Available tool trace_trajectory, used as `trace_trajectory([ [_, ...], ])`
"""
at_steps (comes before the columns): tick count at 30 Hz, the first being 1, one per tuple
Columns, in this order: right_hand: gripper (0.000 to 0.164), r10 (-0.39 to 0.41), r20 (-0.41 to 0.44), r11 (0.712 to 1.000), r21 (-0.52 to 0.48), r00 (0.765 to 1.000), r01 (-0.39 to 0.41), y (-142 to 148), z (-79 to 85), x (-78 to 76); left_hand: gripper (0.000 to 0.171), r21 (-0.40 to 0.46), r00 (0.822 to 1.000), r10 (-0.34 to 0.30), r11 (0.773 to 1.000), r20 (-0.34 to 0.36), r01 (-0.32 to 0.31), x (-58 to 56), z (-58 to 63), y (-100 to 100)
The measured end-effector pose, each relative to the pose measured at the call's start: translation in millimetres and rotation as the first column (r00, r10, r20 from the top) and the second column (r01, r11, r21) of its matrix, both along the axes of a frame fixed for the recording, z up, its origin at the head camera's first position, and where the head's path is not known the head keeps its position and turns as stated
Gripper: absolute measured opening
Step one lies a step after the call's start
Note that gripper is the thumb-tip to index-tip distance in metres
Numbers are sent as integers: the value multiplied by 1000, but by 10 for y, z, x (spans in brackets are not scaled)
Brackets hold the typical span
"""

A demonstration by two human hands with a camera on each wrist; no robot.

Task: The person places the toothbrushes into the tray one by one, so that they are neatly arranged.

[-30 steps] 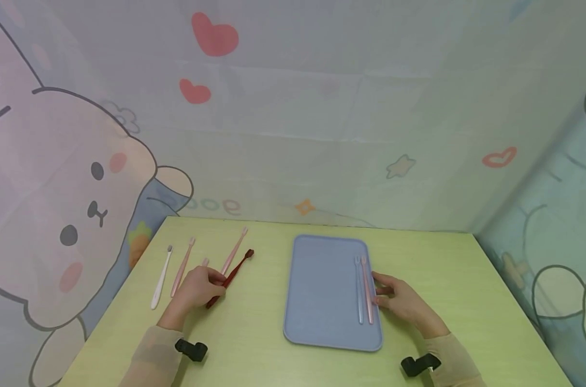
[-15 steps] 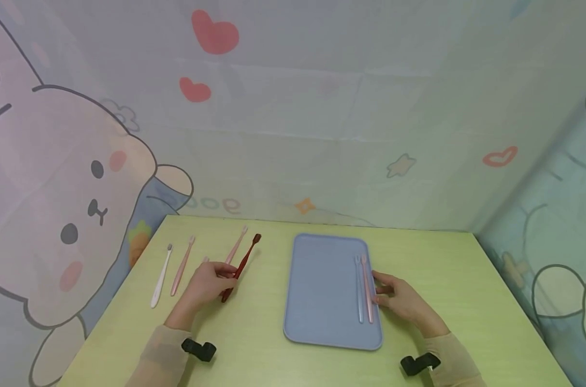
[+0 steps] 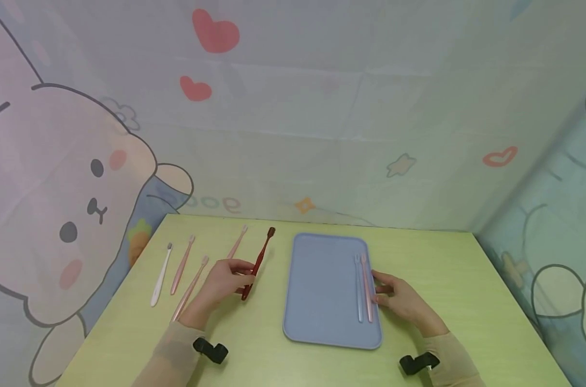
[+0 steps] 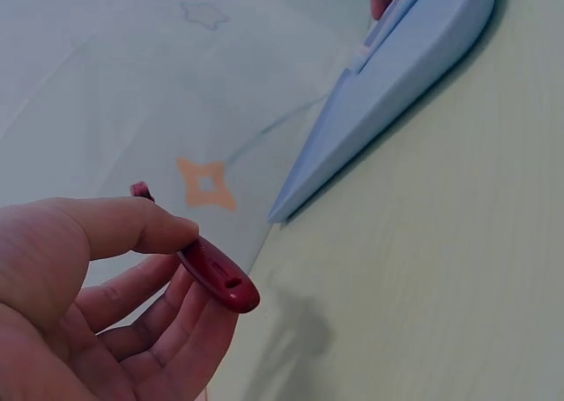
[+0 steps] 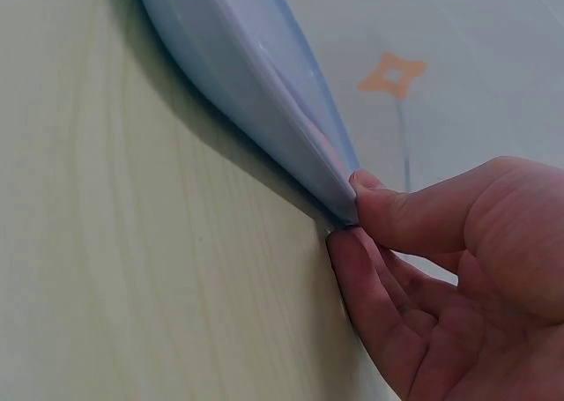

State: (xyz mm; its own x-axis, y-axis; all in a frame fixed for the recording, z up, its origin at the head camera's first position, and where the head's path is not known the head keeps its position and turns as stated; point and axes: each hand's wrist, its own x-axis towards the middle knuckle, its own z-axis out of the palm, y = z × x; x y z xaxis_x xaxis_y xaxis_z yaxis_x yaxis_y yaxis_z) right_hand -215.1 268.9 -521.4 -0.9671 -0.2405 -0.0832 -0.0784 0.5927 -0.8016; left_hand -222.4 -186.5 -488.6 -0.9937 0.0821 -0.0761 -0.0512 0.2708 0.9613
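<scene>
My left hand (image 3: 230,282) pinches a dark red toothbrush (image 3: 260,258) between thumb and fingers, left of the blue tray (image 3: 322,290). Its brush head points away from me, and in the left wrist view the handle's end (image 4: 231,286) sticks out past the thumb. At the tray's right edge is my right hand (image 3: 404,298), its thumb over the rim and its fingers against the outside, gripping it in the right wrist view. Inside the tray, a blue toothbrush (image 3: 359,290) and a pink toothbrush (image 3: 367,290) lie side by side along the right.
On the table's left lie a white toothbrush (image 3: 161,277) and a pink toothbrush (image 3: 182,266). Another pink toothbrush (image 3: 191,287) is partly behind the left forearm, and one more pink toothbrush (image 3: 237,243) lies beyond the left hand. A printed cloth (image 3: 312,134) hangs behind the table.
My left hand has carried the dark red toothbrush to the right, toward the tray, turning it more upright in view. The pink toothbrush behind it shows more. My right hand stays at the tray.
</scene>
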Motion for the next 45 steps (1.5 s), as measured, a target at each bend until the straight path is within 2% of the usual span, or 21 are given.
trace_trajectory([
  [7, 69, -3, -1, 1000, 6, 1000, 3, -18, -2, -1, 31, 80, 1000, -31, 996, 3, 30, -17, -42, 176],
  [11, 69, 4, -2, 1000, -1, 1000, -4, -25, -7, 4, 33, 129, 997, -73, 989, 7, 71, -10, -57, 274],
  [18, 69, 7, -15, 1000, 11, 1000, -7, -35, -8, -2, 35, 165, 993, -117, 980, 10, 114, 13, -78, 482],
  [23, 69, 9, -10, 1000, 20, 1000, -9, -40, 2, -5, 37, 223, 988, -153, 964, 34, 142, 33, -121, 649],
  [33, 69, 15, -7, 1000, 2, 1000, -15, -35, 34, 28, 37, 278, 980, -188, 947, 66, 163, 59, -139, 1013],
  [39, 69, 14, -4, 1000, -3, 1000, -14, -19, 23, 41, 38, 288, 976, -199, 943, 84, 167, 80, -117, 1181],
  [45, 69, 0, -1, 1000, 6, 1000, 0, 13, 24, 51, 36, 329, 971, -217, 928, 101, 173, 80, -129, 1322],
])
